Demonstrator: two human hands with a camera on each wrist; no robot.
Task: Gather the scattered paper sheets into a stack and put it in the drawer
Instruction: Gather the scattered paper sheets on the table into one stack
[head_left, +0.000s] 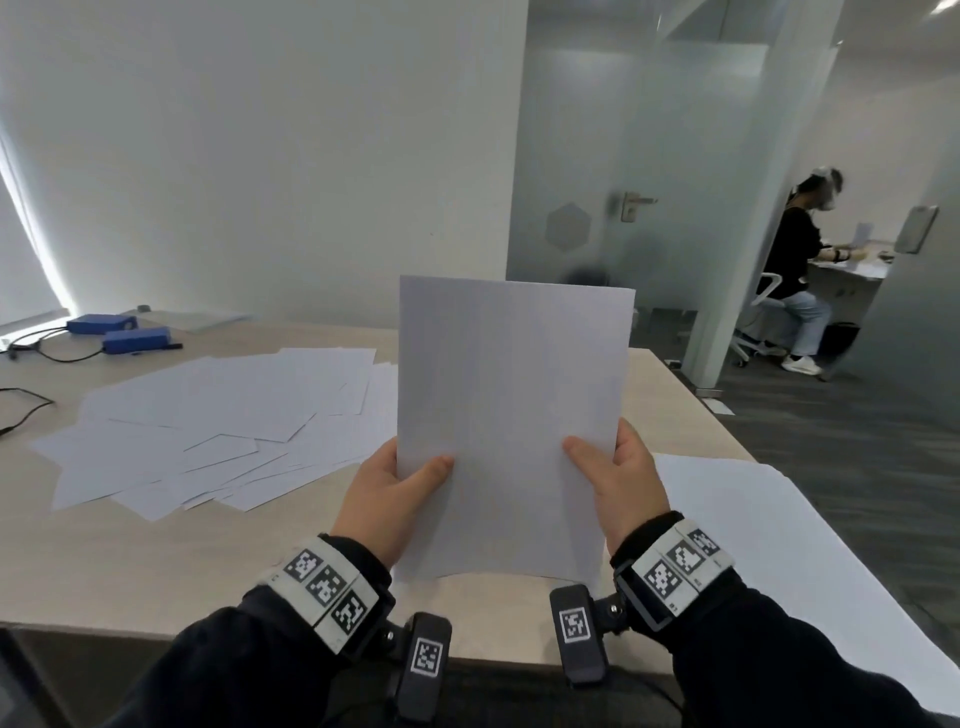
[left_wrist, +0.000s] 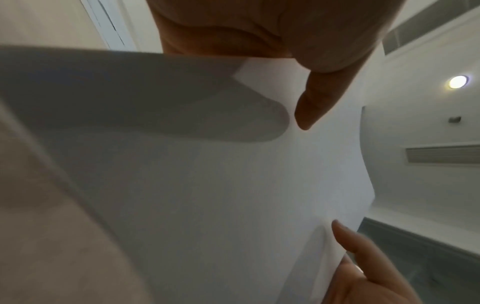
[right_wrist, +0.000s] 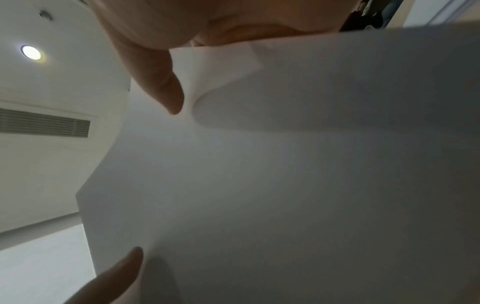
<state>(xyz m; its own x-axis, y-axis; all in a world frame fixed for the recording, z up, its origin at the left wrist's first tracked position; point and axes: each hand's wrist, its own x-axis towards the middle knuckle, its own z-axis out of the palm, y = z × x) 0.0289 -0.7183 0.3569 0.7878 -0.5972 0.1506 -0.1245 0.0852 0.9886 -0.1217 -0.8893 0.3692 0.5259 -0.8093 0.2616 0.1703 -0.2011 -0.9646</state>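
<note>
Straight ahead in the head view, we hold a stack of white paper sheets (head_left: 506, 415) upright above the near edge of a light wooden desk (head_left: 156, 561). Our left hand (head_left: 390, 499) pinches its lower left edge, thumb in front; our right hand (head_left: 621, 488) pinches the lower right edge likewise. More scattered sheets (head_left: 208, 415) lie spread on the desk to the left, and another white pile (head_left: 769, 545) lies at right. Two blue boxes (head_left: 122, 332) sit at the far left.

From the left wrist, our thumb (left_wrist: 314, 102) presses the paper's front.

From the right wrist, our thumb (right_wrist: 166, 90) presses it the same way.
</note>
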